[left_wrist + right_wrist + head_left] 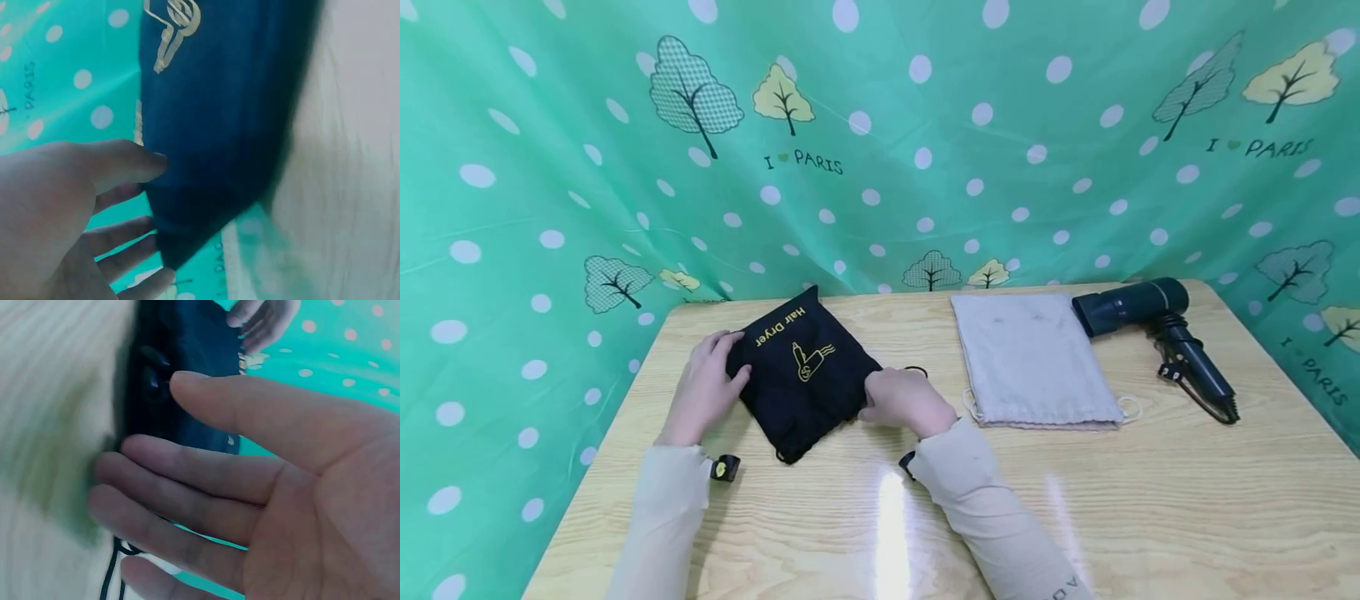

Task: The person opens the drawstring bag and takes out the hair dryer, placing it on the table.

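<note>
A black drawstring bag (820, 400) with gold "Hair Dryer" lettering and a dryer drawing lies turned at an angle on the wooden table. My left hand (706, 387) is at its left corner. In the left wrist view the thumb (147, 162) lies over the bag's edge, with the other fingers loosely spread along that side. At the bag's right corner is my right hand (906, 400). The right wrist view shows its fingers (187, 487) fairly straight and the thumb apart, beside the dark cloth; whether they touch it I cannot tell. Black cords (112, 569) hang near these fingers.
A light grey drawstring bag (1033, 358) lies flat to the right of the black one. Beyond it, a dark hair dryer (1138, 304) with its cord bundled at the handle rests at the table's back right. A green dotted curtain (880, 167) hangs behind the table.
</note>
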The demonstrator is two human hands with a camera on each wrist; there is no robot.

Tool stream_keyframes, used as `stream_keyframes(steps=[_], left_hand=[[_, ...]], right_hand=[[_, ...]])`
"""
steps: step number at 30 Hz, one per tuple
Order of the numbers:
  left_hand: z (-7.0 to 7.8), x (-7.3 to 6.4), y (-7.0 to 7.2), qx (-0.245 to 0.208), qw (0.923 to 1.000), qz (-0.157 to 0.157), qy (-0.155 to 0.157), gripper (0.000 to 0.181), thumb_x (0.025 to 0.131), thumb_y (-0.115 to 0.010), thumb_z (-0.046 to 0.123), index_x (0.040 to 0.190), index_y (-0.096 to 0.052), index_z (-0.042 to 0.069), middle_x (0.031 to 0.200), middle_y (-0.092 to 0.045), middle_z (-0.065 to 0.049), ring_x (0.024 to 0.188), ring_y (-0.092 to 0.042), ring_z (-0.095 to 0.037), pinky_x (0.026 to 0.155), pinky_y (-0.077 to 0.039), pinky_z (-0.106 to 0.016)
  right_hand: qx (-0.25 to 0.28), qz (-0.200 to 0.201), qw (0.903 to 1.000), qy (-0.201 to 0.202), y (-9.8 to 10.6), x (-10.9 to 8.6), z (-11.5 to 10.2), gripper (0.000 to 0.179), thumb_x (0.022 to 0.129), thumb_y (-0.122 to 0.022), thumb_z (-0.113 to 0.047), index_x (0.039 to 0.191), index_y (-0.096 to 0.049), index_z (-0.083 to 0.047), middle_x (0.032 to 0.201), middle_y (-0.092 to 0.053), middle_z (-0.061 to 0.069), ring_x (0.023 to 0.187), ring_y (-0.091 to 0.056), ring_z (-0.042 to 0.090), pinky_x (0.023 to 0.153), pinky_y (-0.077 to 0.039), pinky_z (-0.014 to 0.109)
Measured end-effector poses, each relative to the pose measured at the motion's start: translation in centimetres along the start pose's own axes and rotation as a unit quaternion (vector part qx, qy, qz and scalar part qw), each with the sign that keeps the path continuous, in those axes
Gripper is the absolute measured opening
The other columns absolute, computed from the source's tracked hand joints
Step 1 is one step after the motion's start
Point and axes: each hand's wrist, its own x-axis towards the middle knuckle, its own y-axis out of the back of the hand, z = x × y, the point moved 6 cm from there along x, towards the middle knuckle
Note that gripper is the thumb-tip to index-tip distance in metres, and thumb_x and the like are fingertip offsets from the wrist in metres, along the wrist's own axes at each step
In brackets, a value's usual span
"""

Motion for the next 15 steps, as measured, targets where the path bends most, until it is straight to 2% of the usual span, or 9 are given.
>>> stream_keyframes(steps=[4, 7, 12, 15], left_hand=[[-1.1, 0.2, -0.4, -0.004, 0.9996, -0.026, 0.013, 0.062, 0.096, -0.061, 0.013, 0.15, -0.035, -0.002, 0.151, -0.034, -0.032, 0.14, -0.029, -0.05, 0.113, -0.026, -0.064], [-1.6, 0.2, -0.7, -0.012, 0.999, -0.037, 0.019, 0.062, 0.097, -0.059, 0.015, 0.152, -0.033, -0.001, 0.153, -0.033, -0.03, 0.141, -0.029, -0.049, 0.114, -0.025, -0.064], [-1.9, 0.2, -0.8, -0.008, 0.999, -0.039, 0.021, 0.061, 0.098, -0.06, 0.017, 0.151, -0.035, 0.0, 0.152, -0.034, -0.029, 0.141, -0.029, -0.049, 0.113, -0.026, -0.064], [-1.9, 0.1, -0.6, -0.008, 0.9986, -0.044, 0.027, 0.061, 0.098, -0.06, 0.021, 0.15, -0.036, 0.0, 0.152, -0.034, -0.03, 0.14, -0.028, -0.049, 0.112, -0.027, -0.066]], right_hand=[[-0.007, 0.009, 0.9999, 0.002, -0.7, 0.3, -0.3, 0.026, 0.088, -0.072, -0.021, 0.07, -0.055, -0.013, 0.07, -0.056, 0.0, 0.06, -0.05, 0.017, 0.057, -0.043, 0.033], [-0.007, 0.017, 0.9998, -0.004, -0.8, 0.4, -0.4, 0.021, 0.087, -0.073, -0.022, 0.076, -0.058, -0.012, 0.077, -0.061, 0.001, 0.064, -0.053, 0.019, 0.06, -0.046, 0.035], [-0.01, 0.039, 0.9992, -0.011, -0.5, 0.6, -0.4, 0.022, 0.083, -0.076, -0.028, 0.082, -0.063, -0.01, 0.086, -0.067, 0.005, 0.07, -0.059, 0.021, 0.062, -0.051, 0.039], [-0.019, 0.061, 0.9978, -0.017, -0.5, 0.8, -0.2, 0.03, 0.082, -0.078, -0.031, 0.095, -0.067, -0.006, 0.098, -0.069, 0.01, 0.083, -0.066, 0.025, 0.07, -0.055, 0.044]])
